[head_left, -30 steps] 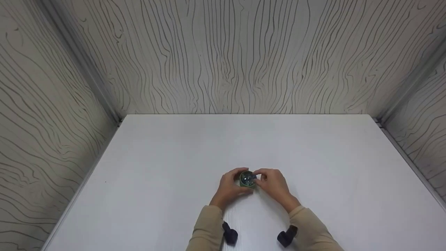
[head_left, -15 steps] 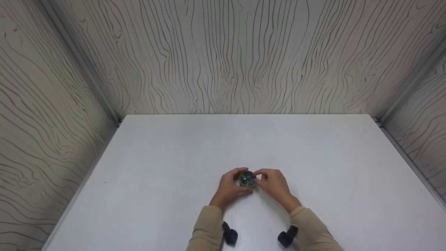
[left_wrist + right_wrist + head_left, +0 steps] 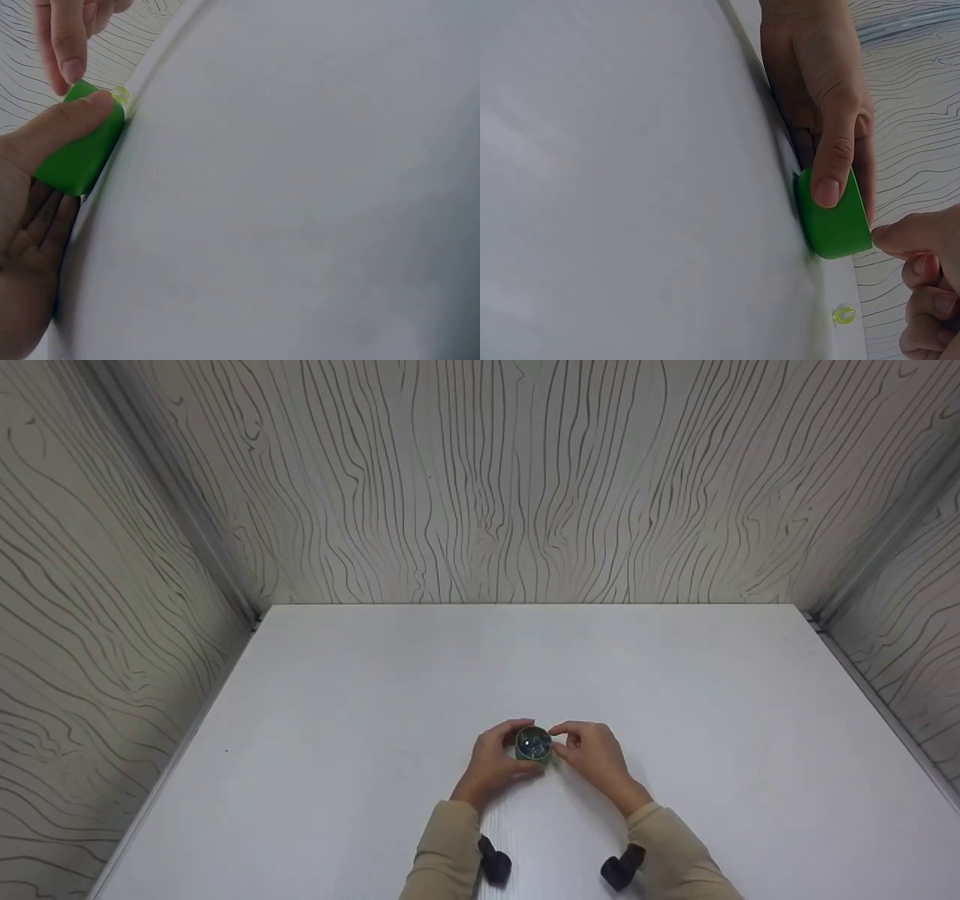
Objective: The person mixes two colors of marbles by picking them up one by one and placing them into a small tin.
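A small green cup (image 3: 533,760) stands on the white table. Its dark bluish inside catches bright glints; what lies in it is too small to tell. My left hand (image 3: 495,761) grips the cup from the left, thumb on the near side and fingers round the far side. In the left wrist view, that thumb (image 3: 64,127) lies along the green wall. My right hand (image 3: 595,755) is at the cup's right rim, thumb and forefinger tips close together there and the other fingers curled. Whether it pinches anything is hidden. A clear yellow-green round thing (image 3: 844,313) shows beyond the cup.
The white table (image 3: 375,697) spreads round both hands. A wall with dark wood-grain lines (image 3: 480,480) rises behind it. Black wrist cameras (image 3: 495,862) hang inside both sleeves, above the near part of the table.
My right fingertips have drawn slightly right, from over the cup's mouth to its rim. The left hand and the cup stay in place.
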`<state>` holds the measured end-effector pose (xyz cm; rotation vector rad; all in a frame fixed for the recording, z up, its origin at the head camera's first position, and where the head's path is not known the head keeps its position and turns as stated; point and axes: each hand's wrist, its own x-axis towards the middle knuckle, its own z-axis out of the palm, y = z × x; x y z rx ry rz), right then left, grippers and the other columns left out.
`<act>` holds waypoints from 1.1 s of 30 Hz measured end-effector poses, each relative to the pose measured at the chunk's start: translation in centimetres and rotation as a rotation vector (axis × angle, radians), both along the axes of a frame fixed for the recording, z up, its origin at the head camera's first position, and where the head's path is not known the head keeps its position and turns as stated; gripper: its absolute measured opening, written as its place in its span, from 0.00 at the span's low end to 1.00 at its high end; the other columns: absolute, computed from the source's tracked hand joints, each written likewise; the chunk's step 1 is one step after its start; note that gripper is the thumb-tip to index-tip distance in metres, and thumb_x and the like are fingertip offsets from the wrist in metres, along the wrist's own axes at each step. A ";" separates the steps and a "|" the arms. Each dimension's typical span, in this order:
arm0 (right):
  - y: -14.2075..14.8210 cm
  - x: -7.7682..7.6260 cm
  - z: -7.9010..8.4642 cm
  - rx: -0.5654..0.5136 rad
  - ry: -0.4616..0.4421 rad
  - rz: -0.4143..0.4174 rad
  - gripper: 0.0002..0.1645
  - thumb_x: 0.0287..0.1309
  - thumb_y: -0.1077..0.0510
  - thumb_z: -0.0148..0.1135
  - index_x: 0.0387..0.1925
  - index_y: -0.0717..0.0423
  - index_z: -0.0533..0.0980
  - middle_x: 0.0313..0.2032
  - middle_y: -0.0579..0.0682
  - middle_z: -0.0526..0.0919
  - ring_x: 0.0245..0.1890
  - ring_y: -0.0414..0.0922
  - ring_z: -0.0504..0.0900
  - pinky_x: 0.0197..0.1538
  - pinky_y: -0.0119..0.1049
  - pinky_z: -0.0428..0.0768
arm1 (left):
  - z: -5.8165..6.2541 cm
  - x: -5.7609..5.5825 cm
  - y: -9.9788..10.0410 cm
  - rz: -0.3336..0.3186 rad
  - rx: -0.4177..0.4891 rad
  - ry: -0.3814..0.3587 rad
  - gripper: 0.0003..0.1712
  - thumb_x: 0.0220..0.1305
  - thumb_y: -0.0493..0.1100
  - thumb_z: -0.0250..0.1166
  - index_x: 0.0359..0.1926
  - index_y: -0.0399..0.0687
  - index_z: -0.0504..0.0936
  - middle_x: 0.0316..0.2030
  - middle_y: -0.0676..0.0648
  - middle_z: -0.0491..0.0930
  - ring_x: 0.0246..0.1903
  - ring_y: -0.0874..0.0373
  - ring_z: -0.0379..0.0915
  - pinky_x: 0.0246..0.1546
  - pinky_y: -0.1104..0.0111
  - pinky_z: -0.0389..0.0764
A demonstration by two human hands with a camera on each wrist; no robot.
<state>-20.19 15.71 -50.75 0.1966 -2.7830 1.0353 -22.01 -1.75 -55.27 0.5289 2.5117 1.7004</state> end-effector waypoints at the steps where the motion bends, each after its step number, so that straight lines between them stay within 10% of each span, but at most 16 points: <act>1: 0.1 0.0 0.0 0.002 -0.004 -0.004 0.08 0.48 0.66 0.70 0.33 0.57 0.85 0.15 0.45 0.74 0.18 0.34 0.63 0.22 0.23 0.60 | 0.0 0.0 0.0 0.000 -0.002 0.001 0.38 0.42 0.38 0.78 0.58 0.45 0.77 0.56 0.46 0.81 0.58 0.51 0.76 0.66 0.63 0.74; 33: 1.8 -1.0 -0.7 0.028 -0.077 -0.133 0.11 0.50 0.63 0.69 0.39 0.58 0.85 0.16 0.46 0.72 0.20 0.38 0.64 0.22 0.25 0.59 | 0.2 0.2 0.3 0.036 -0.010 -0.069 0.38 0.42 0.41 0.79 0.59 0.51 0.77 0.58 0.49 0.80 0.61 0.52 0.74 0.70 0.57 0.70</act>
